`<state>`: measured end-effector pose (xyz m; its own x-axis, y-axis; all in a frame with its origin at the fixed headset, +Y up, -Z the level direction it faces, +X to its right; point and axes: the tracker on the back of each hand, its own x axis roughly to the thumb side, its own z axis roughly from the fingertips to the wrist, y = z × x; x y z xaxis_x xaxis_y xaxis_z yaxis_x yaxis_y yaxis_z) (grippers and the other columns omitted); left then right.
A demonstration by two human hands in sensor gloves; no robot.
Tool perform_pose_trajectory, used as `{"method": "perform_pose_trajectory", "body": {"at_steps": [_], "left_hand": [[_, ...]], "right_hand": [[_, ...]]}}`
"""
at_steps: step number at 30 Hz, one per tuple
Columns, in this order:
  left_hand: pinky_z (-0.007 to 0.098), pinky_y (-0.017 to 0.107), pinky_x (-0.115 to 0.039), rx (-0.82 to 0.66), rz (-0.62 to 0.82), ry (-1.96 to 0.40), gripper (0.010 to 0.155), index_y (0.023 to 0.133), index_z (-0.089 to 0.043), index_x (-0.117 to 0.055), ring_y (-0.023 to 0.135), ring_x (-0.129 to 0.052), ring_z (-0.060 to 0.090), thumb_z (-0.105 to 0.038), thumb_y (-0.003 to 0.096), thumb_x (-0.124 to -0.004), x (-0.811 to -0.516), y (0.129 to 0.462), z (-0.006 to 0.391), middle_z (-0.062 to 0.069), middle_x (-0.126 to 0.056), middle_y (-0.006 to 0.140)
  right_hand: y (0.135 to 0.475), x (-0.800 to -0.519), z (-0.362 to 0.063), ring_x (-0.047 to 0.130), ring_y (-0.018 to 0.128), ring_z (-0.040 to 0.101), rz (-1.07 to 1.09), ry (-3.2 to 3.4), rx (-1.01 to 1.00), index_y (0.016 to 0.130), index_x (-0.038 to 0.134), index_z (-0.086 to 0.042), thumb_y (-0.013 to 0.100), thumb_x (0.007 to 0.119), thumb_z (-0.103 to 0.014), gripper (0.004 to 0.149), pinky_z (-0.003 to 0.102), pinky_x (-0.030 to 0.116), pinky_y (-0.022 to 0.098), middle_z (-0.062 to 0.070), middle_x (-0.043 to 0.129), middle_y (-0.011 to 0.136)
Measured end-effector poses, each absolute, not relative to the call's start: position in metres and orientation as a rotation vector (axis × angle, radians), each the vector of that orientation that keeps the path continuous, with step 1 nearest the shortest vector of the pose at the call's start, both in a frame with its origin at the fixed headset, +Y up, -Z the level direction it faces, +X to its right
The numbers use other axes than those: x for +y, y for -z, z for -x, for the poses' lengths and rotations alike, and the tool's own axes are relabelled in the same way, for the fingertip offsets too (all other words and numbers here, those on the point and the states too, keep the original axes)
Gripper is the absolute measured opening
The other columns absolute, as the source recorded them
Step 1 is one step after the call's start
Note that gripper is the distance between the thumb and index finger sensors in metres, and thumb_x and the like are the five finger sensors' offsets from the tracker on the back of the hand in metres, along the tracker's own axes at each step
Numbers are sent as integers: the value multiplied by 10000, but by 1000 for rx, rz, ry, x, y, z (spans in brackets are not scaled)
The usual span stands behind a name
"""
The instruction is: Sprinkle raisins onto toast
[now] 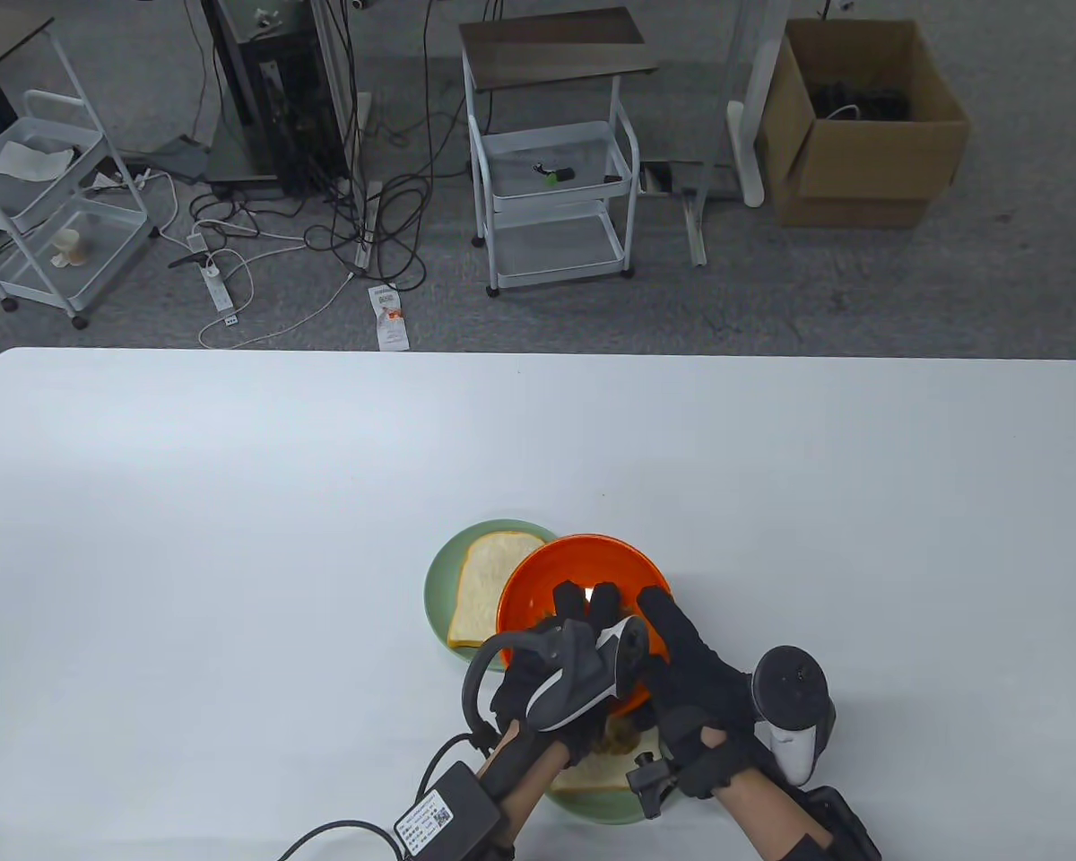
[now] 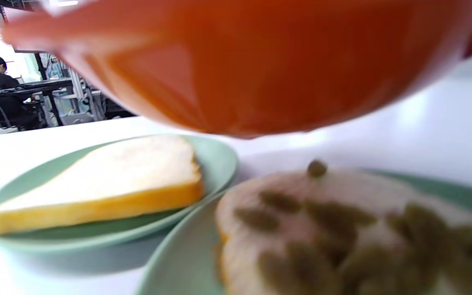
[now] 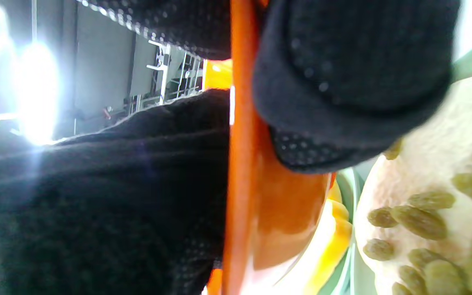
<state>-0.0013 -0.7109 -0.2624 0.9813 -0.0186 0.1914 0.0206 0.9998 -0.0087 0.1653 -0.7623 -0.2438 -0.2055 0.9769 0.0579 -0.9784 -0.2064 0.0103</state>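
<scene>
The white table (image 1: 233, 538) carries two green plates; above the nearer plate (image 2: 178, 262) both hands tip an orange bowl (image 1: 583, 574) — the right hand (image 1: 690, 682) pinches its rim, the left hand (image 1: 547, 682) grips the near side. Raisins (image 2: 334, 229) already cover the nearer toast (image 2: 260, 246); the far toast (image 1: 493, 583) is bare — swing the bowl there, tilting gently.

Overhead view; close wrist views beneath bowl (image 2: 244, 65)

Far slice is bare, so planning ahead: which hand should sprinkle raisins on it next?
Left, probably. Its fingers already reach into the orange bowl, and the plain toast lies on that side. The right hand grips the bowl's rim, steadying it.
</scene>
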Motion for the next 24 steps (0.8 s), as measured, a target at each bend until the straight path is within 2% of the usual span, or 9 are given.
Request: {"method": "perform_pose_trajectory", "body": {"at_steps": [2, 10, 17, 24], "left_hand": [[232, 395, -991, -237, -11, -13, 540, 906, -409, -846, 485, -1115, 107, -533, 392, -956, -711, 262, -3, -20, -923, 877], [199, 267, -1018, -267, -121, -27, 457, 770, -401, -959, 327, -1148, 106, -534, 337, -1019, -713, 266, -1, -42, -1016, 715], [187, 248, -1023, -287, -99, -52, 444, 743, -392, -983, 300, -1157, 96, -516, 321, -1045, -715, 270, 7, -48, -1044, 680], [178, 246, -1025, -258, -170, -173, 447, 746, -390, -982, 300, -1159, 89, -512, 321, -1048, -700, 271, 24, -52, -1046, 685]], "right_hand": [[244, -763, -167, 1043, 191, 402, -49, -1752, -19, 1039, 648, -166, 449, 796, -128, 609, 318, 970, 72, 412, 643, 954], [245, -764, -166, 1046, 187, 394, -58, -1769, -26, 1037, 658, -173, 450, 800, -131, 605, 311, 970, 68, 406, 653, 953], [249, -769, -169, 1056, 212, 377, -43, -1801, 17, 1053, 627, -158, 459, 799, -137, 618, 304, 975, 93, 410, 644, 957], [255, -774, -177, 1052, 219, 385, 0, -1822, 25, 1054, 629, -159, 460, 800, -138, 618, 313, 971, 99, 413, 639, 959]]}}
